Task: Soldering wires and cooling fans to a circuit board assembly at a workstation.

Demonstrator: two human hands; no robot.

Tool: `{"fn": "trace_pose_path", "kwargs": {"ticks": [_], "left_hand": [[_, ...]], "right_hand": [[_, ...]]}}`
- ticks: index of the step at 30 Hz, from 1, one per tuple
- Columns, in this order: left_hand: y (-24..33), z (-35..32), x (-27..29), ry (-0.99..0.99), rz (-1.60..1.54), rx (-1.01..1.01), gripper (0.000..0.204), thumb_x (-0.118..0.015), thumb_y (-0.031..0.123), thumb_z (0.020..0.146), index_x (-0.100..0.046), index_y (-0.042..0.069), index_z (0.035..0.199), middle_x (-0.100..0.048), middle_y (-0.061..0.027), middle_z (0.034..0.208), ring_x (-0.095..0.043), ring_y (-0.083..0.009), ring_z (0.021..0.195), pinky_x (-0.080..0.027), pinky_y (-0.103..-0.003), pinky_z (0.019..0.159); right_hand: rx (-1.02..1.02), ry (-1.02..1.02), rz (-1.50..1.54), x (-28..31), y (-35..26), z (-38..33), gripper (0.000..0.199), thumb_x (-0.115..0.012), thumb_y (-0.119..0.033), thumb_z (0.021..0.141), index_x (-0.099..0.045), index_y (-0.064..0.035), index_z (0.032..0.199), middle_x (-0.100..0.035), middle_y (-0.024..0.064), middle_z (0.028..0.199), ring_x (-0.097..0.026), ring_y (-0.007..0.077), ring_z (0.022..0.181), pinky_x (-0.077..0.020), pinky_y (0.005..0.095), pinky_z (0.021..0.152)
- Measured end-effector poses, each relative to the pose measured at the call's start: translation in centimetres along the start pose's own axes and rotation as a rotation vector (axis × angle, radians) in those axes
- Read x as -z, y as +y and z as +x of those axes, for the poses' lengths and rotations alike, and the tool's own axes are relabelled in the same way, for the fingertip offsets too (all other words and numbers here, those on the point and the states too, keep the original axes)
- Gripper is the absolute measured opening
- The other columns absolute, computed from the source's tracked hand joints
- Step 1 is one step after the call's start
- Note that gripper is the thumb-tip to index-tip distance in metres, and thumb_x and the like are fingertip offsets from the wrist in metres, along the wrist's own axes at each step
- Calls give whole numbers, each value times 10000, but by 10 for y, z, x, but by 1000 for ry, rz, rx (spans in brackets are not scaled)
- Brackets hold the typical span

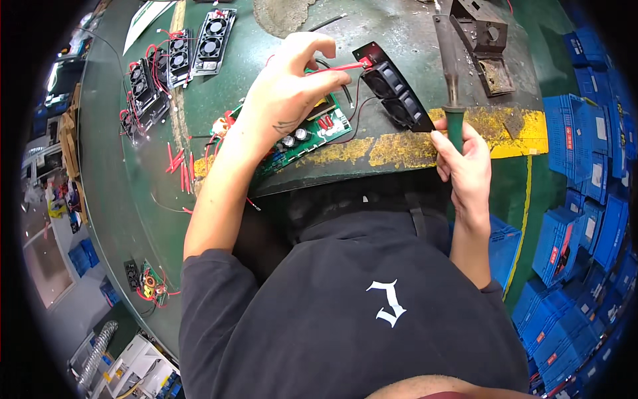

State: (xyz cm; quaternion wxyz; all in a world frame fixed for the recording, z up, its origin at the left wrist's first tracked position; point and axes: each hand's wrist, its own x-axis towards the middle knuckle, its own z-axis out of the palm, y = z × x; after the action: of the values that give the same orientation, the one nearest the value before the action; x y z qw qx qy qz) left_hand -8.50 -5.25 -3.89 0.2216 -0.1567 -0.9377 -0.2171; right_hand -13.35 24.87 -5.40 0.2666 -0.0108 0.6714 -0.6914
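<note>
My right hand (468, 159) is closed round the green handle of a soldering iron (446, 60), whose metal shaft points away from me. Its fingertips meet the lower end of a black panel with two fans (395, 93), which stands tilted above the bench. Left of the panel, my left hand (286, 90) hovers with thumb and index finger apart; its other fingers are mostly hidden. A red wire (349, 67) runs from the panel's upper end toward that hand. Partly beneath my left wrist lies a green circuit board (316, 133) with capacitors and wires.
More fan panels (211, 43) with red wires lie at the far left of the bench (492, 133). Short red tubes (183, 169) are near the left forearm. A dark metal stand (482, 33) is at the far right. Blue crates (571, 146) are stacked right of the bench.
</note>
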Motion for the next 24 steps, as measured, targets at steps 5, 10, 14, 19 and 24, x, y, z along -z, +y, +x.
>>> {"fn": "trace_pose_path", "kwargs": {"ticks": [5, 10, 14, 19, 24], "left_hand": [[-2, 2, 0, 62, 126, -160, 206, -742, 128, 742, -752, 112, 948, -609, -57, 1113, -628, -278, 1087, -541, -395, 829], [22, -3, 1, 166, 305, -254, 220, -697, 133, 719, -735, 85, 929, -647, -24, 1105, -630, -230, 1074, -543, -382, 868], [42, -9, -4, 99, 38, -186, 199, -707, 93, 783, -731, 39, 974, -719, -65, 994, -681, -254, 971, -543, -374, 870], [42, -4, -12, 202, -268, 65, 183, -783, -8, 796, -722, -4, 968, -689, -102, 874, -678, -281, 813, -541, -329, 739], [46, -2, -19, 119, -301, 135, 141, -795, 9, 783, -733, 19, 909, -657, -86, 849, -632, -253, 787, -510, -344, 708]], "right_hand": [[35, 46, -60, -15, 1, 3, 95, -703, -73, 959, -626, -32, 995, -530, -45, 661, -416, 25, 443, -316, 205, 403], [123, 138, -55, -32, -4, 2, 111, -716, -76, 954, -628, -39, 897, -539, -34, 632, -423, 34, 424, -301, 216, 386], [225, 225, 0, -39, -5, 5, 143, -748, -66, 930, -629, -33, 859, -540, -38, 625, -436, 39, 441, -311, 215, 403], [297, 236, -107, -41, 1, 16, 113, -761, -57, 922, -657, -42, 881, -536, -54, 634, -416, 16, 468, -283, 212, 428], [406, 286, -213, -41, 7, 21, 102, -764, -59, 924, -670, -39, 889, -549, -82, 709, -410, -16, 593, -287, 198, 515]]}}
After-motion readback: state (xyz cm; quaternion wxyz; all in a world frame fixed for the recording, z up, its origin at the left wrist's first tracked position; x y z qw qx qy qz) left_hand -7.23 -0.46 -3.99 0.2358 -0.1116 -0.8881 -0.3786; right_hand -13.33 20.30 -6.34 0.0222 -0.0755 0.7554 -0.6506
